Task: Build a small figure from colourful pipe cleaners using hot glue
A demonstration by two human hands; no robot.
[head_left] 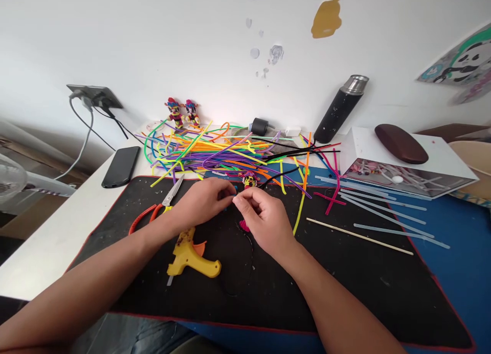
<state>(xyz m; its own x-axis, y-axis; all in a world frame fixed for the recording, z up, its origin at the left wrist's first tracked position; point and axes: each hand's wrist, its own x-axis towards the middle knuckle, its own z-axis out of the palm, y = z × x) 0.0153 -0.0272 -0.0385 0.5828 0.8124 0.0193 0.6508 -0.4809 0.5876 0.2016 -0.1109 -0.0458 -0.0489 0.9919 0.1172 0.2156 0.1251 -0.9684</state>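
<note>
My left hand [203,200] and my right hand [270,221] meet over the black mat, fingers curled into pinches with the tips almost touching. A bit of blue pipe cleaner [235,190] shows at the left fingertips. Whatever the right fingers hold is hidden. Just behind them is a small multicoloured pipe-cleaner figure [249,179], partly covered by my right hand. A magenta fuzzy piece [243,225] pokes out beside that hand. Below my left wrist lies a yellow glue gun [194,259], and orange-handled scissors [171,195] rest partly behind the left forearm.
A heap of coloured pipe cleaners [207,152] spreads along the wall, with two finished figures [183,113] behind it. Clear glue sticks [387,211] and a wooden stick [358,236] lie right. A black flask [339,111], white box [406,175] and phone [121,166] stand around the black mat [345,292].
</note>
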